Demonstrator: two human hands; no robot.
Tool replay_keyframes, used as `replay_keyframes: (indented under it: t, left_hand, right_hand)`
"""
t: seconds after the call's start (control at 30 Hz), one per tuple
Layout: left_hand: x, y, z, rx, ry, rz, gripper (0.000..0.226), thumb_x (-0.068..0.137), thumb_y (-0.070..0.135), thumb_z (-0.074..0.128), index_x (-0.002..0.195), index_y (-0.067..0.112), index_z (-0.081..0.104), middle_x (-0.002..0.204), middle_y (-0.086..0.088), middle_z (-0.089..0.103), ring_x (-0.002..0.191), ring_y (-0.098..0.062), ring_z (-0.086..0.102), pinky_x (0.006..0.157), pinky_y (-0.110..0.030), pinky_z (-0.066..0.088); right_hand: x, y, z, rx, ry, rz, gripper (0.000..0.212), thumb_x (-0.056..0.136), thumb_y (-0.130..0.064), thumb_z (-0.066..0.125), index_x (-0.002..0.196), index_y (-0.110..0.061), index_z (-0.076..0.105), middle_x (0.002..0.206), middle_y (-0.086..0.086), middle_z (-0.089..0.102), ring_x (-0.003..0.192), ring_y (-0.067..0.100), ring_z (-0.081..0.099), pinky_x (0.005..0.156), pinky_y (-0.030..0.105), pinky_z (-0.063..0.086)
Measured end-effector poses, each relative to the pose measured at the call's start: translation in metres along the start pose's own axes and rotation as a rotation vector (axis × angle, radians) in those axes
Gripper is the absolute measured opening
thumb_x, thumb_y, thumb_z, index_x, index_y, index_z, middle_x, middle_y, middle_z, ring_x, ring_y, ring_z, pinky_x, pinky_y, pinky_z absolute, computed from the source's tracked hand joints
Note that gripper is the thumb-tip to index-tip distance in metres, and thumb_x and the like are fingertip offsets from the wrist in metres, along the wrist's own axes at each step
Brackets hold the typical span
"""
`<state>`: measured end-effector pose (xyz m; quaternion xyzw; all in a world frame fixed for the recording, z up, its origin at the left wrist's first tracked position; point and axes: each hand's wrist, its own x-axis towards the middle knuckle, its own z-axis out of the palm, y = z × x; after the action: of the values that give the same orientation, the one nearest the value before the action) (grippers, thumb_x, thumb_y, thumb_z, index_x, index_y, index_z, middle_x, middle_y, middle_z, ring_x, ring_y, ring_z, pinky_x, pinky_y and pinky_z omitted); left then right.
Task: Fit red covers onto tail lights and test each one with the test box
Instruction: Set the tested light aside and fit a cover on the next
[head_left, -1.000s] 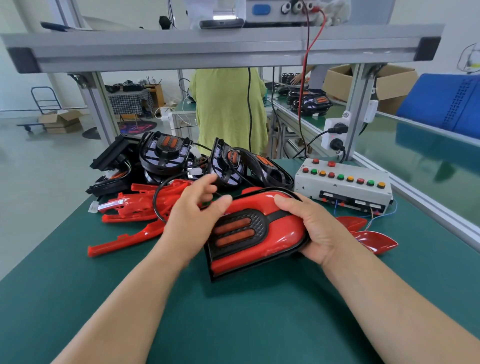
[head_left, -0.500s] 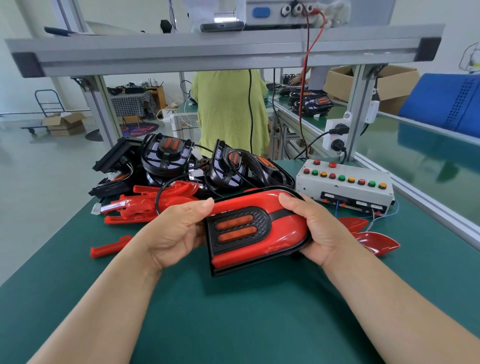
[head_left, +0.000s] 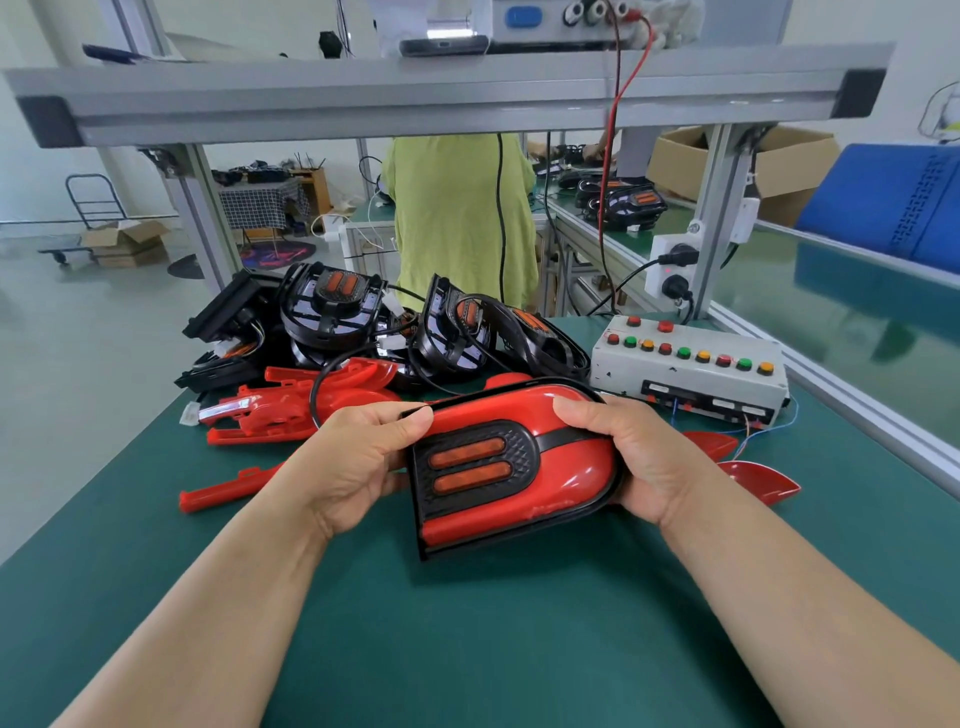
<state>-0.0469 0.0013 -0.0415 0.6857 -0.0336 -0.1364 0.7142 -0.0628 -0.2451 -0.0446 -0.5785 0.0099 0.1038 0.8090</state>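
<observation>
While the left hand (head_left: 358, 462) pinches the flat end of the tail light (head_left: 470, 465) and the right hand (head_left: 641, 457) curls round its rounded end, over the middle of the worktop (head_left: 493, 649), press evenly along the red cover (head_left: 569, 449) rim so it likely seats flush all round.

A person (head_left: 457, 218) in a yellow-green top stands beyond the bench (head_left: 467, 623); a cardboard box (head_left: 675, 166) and perhaps a blue crate (head_left: 883, 202) sit right.
</observation>
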Motion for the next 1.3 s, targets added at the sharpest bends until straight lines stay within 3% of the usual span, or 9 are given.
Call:
replay_keyframes:
  t: [0.23,0.33,0.47,0.57,0.67,0.8,0.93,1.03,1.3]
  left_hand:
    - [-0.004,0.007,0.003,0.018,0.101,0.014,0.023,0.093,0.011,0.061,0.111,0.0,0.071,0.113,-0.022,0.071,0.087,-0.026,0.068,0.061,-0.029,0.059]
    - [-0.005,0.008,0.006,0.017,0.136,0.031,0.021,0.093,0.009,0.062,0.11,-0.001,0.071,0.11,-0.023,0.072,0.077,-0.022,0.069,0.057,-0.026,0.058]
    - [-0.007,0.007,0.008,0.007,0.072,0.023,0.022,0.093,0.013,0.062,0.11,0.004,0.072,0.112,-0.019,0.072,0.088,-0.023,0.07,0.072,-0.035,0.06]
    - [-0.007,0.009,0.007,-0.025,0.038,0.006,0.029,0.093,0.017,0.061,0.118,0.005,0.07,0.119,-0.018,0.07,0.113,-0.032,0.066,0.097,-0.053,0.053]
    - [-0.007,0.01,0.007,-0.02,0.027,0.013,0.033,0.094,0.019,0.06,0.122,0.005,0.067,0.122,-0.018,0.069,0.121,-0.037,0.061,0.102,-0.06,0.047]
    - [-0.009,0.011,0.008,-0.002,-0.013,0.027,0.046,0.081,0.035,0.067,0.122,0.016,0.068,0.125,-0.012,0.069,0.119,-0.029,0.063,0.102,-0.055,0.049]
    - [-0.007,0.008,0.01,0.394,0.174,0.298,0.033,0.085,0.032,0.075,0.113,0.048,0.068,0.113,0.024,0.066,0.105,0.009,0.058,0.1,-0.027,0.043]
    - [-0.005,-0.001,0.016,0.557,0.249,0.525,0.034,0.085,0.018,0.075,0.095,0.05,0.071,0.109,0.026,0.066,0.108,0.008,0.058,0.096,-0.019,0.042]
    - [-0.009,-0.003,0.022,0.704,0.335,0.7,0.023,0.088,0.012,0.071,0.101,0.031,0.072,0.105,0.021,0.06,0.113,-0.004,0.053,0.098,-0.016,0.038]
  right_hand:
    - [-0.001,0.0,0.002,0.006,-0.007,-0.038,0.016,0.064,-0.02,0.076,0.077,-0.012,0.079,0.088,0.017,0.075,0.071,0.028,0.073,0.058,0.038,0.06]
    - [-0.002,-0.001,0.0,0.001,-0.01,-0.026,0.022,0.064,-0.021,0.077,0.084,-0.012,0.078,0.093,0.019,0.075,0.074,0.03,0.073,0.06,0.039,0.06]
    - [-0.006,-0.002,-0.004,-0.025,-0.054,-0.008,0.039,0.069,-0.02,0.078,0.107,-0.01,0.073,0.104,0.019,0.074,0.084,0.03,0.073,0.073,0.044,0.062]
    - [-0.006,-0.001,-0.003,0.008,-0.086,0.01,0.043,0.071,-0.02,0.079,0.112,-0.01,0.073,0.107,0.018,0.073,0.086,0.029,0.072,0.078,0.046,0.061]
    - [-0.005,0.0,0.001,0.033,-0.07,0.021,0.048,0.069,-0.027,0.073,0.113,-0.009,0.071,0.105,0.017,0.074,0.084,0.028,0.073,0.078,0.046,0.061]
    - [-0.004,0.0,0.003,0.038,-0.045,0.022,0.048,0.071,-0.027,0.071,0.115,-0.008,0.07,0.104,0.017,0.074,0.083,0.029,0.073,0.076,0.045,0.062]
    - [-0.003,0.002,0.004,0.042,-0.03,0.015,0.048,0.074,-0.029,0.072,0.116,-0.006,0.069,0.107,0.02,0.073,0.085,0.03,0.073,0.072,0.043,0.062]
    - [-0.003,0.003,0.004,0.04,-0.023,0.007,0.053,0.075,-0.033,0.072,0.119,-0.004,0.068,0.11,0.021,0.073,0.088,0.032,0.073,0.072,0.043,0.062]
    - [0.0,0.003,0.005,0.026,0.01,0.031,0.066,0.074,-0.063,0.061,0.115,-0.013,0.071,0.11,0.016,0.074,0.096,0.031,0.073,0.073,0.043,0.062]
